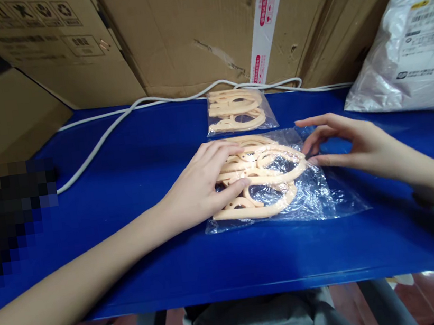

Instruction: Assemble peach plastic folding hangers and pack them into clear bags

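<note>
A clear plastic bag (325, 196) lies flat on the blue table, with several cream plastic folding hangers (267, 179) inside. My left hand (211, 179) rests on the left part of the bag, fingers outstretched over the hangers and thumb apart. At the bag's right side is my right hand (342, 140), its index finger stretched out and its thumb apart from the other fingers. Its thumb tip is by the hangers' rounded end, against or just over the loose film. Just behind lies a smaller-looking clear bag of similar hangers (237, 109).
Cardboard boxes (184, 33) stand along the back and left of the blue table (156, 277). A white cable (98, 142) runs across the rear. At the right back leans a white plastic parcel (406, 52) with labels. A blurred-out dark patch covers the left edge.
</note>
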Tool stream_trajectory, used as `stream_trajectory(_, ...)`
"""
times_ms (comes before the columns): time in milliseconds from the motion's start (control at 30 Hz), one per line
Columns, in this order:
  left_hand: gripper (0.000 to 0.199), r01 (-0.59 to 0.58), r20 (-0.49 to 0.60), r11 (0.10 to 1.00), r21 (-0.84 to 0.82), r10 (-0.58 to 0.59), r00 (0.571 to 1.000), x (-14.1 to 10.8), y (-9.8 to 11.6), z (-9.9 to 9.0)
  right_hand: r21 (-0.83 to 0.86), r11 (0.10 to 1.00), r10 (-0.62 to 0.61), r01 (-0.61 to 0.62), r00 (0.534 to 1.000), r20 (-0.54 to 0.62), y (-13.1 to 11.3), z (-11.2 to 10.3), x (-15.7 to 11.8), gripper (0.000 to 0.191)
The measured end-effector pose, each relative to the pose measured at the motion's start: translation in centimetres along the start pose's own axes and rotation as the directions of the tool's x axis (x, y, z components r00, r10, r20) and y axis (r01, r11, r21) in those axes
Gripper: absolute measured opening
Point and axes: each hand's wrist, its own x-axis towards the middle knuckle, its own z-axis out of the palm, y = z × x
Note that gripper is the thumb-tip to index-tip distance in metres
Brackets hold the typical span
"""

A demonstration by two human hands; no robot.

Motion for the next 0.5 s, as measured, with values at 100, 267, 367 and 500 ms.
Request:
stream_trajectory(100,0.047,0.000,-0.007,1.000,-0.002,0.000,1.000,0.1,0.0,0.1,0.023,0.999,-0.022,0.022,1.000,-0.018,-0.3,0.9,0.2,0.056)
stream_trajectory(267,0.045,0.006,-0.007,1.000,-0.019,-0.006,1.000,0.1,0.0,0.1,0.060,0.998,-0.004,0.009,0.998,-0.068,-0.9,2.6,0.5,0.051)
stream_trajectory(367,0.045,0.004,0.001,1.000,-0.014,-0.004,1.000,0.1,0.0,0.0,0.076,0.997,0.019,-0.012,0.995,-0.094,-1.3,3.2,0.7,0.051)
stream_trajectory(500,0.042,-0.059,0.018,0.998,0.031,0.059,0.998,0.5,0.1,-0.2,0.052,0.999,0.013,-0.007,0.995,-0.098,-1.3,3.2,0.8,0.052)
